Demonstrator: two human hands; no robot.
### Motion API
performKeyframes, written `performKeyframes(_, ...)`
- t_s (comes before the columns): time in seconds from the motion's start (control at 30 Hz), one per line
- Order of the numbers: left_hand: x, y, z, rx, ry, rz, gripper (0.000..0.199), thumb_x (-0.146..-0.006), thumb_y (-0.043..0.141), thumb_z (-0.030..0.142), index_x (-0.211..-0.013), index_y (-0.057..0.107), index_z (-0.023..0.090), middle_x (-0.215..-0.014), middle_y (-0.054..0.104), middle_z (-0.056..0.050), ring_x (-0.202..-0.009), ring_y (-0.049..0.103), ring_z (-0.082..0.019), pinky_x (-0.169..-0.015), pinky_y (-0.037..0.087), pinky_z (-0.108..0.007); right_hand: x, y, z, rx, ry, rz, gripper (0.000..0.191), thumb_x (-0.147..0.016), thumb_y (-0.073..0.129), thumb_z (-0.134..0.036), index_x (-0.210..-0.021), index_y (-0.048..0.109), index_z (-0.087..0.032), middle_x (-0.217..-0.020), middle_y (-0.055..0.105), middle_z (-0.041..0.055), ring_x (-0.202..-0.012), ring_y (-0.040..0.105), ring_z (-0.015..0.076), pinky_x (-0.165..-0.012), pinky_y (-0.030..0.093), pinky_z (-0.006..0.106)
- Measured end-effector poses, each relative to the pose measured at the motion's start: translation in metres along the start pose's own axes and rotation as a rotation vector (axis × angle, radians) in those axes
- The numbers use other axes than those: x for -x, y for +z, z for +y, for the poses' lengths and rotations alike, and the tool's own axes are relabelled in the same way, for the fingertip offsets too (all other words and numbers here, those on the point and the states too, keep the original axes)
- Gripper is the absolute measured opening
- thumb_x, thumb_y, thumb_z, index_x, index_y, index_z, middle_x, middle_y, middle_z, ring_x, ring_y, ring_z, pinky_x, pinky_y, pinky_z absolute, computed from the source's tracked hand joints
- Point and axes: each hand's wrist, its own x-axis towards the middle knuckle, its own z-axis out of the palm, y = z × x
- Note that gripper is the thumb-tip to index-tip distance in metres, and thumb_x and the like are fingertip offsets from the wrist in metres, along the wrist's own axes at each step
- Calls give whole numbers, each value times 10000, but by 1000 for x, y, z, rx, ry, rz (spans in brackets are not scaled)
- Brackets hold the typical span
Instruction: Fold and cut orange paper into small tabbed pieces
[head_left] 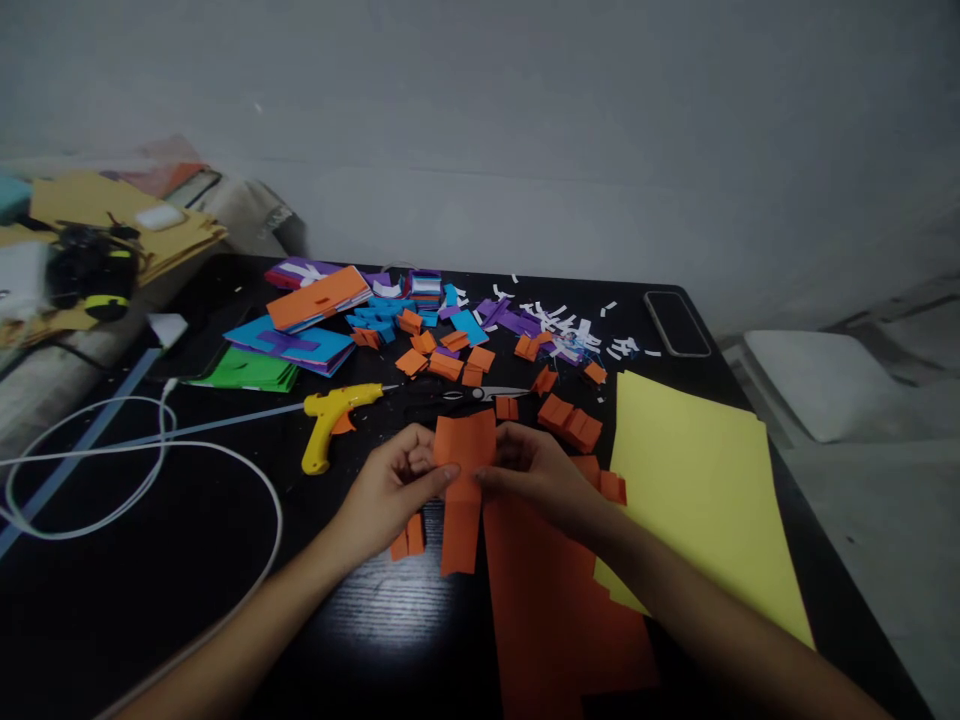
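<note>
Orange strip (462, 520) was pinched at both edges

Left hand (386, 485): thumb and fingers clamped on strip's left edge. Right hand (536, 470): same grip, right edge. Strip, creased across, was between the hands over the black table (187, 560). Orange sheet (555, 610) lay partly under right forearm, yellow sheets (697, 490) to its right. Scissors (495, 393) lay just beyond strip; yellow glue gun (330, 418) left of them. Folded orange pieces (570, 423) were scattered around.

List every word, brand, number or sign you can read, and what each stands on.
No text is readable.
Grey bundle: marks, perhaps lettering, too blurred to read.
Glue gun: nothing legible.
Phone: nothing legible.
Orange strip: no writing visible.
</note>
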Motion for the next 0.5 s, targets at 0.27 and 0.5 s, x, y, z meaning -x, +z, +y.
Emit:
performKeyframes(0.27,3,-1,-3,-81,17,38,320,-834,799,425,-860,604,173,-737,669,-3,-657,610,-134,-624,470,-244,0,0,-1,3,20,-47,390,-715,919,-317,-1015,715,-176,-932,760,38,-785,731,180,-700,591,297)
performKeyframes(0.5,4,-2,-2,-57,27,-4,298,-891,736,433,-869,602,168,-735,648,0,-668,592,-131,-645,462,-244,1,-1,0,23,34,-29,322,-732,911,-360,-897,723,-158,-795,752,29,-673,711,162,-657,578,294)
